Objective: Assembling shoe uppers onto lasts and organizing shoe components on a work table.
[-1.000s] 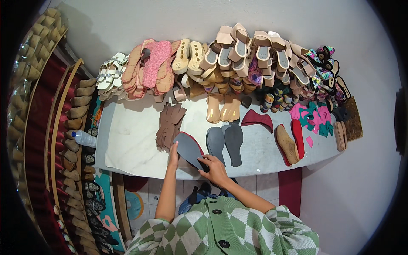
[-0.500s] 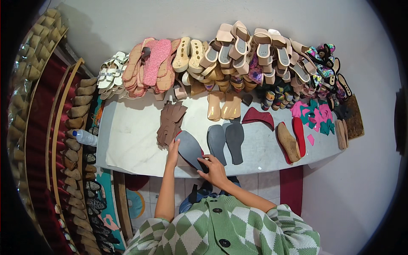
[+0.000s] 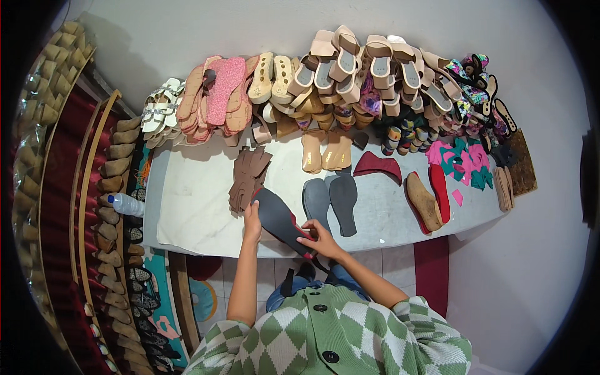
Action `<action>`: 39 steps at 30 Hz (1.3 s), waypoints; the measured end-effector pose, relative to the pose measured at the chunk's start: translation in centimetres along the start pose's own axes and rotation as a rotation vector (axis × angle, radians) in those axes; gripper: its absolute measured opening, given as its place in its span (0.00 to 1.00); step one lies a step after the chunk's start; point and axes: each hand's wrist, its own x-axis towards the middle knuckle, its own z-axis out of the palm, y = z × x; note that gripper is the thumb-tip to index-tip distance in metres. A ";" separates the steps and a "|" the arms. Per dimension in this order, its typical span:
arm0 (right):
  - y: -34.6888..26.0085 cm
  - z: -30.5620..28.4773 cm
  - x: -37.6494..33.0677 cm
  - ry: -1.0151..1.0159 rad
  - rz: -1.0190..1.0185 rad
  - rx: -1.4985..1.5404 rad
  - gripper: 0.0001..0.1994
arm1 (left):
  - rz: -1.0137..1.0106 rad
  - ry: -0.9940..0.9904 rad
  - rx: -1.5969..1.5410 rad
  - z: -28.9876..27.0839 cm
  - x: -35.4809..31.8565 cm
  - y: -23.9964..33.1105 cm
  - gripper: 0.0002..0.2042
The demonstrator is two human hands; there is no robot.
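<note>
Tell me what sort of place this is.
Probably a small sandal-making workshop. Finished tan and pink platform sandals are heaped along the white marble-like worktable, loose dark grey flat soles lie on it, and the left hand and right hand hold a dark sole with red edging.

The white marble tabletop (image 3: pixel 187 206) is bare left of the brown stack of cut leather pieces (image 3: pixel 249 178); behind, the long heap of sandals (image 3: pixel 325 81) blocks the wall side.
</note>
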 end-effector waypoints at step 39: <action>4.6 -32.0 -4.0 0.181 0.172 0.092 0.27 | 0.089 -0.291 0.170 38.9 -2.7 -9.7 0.13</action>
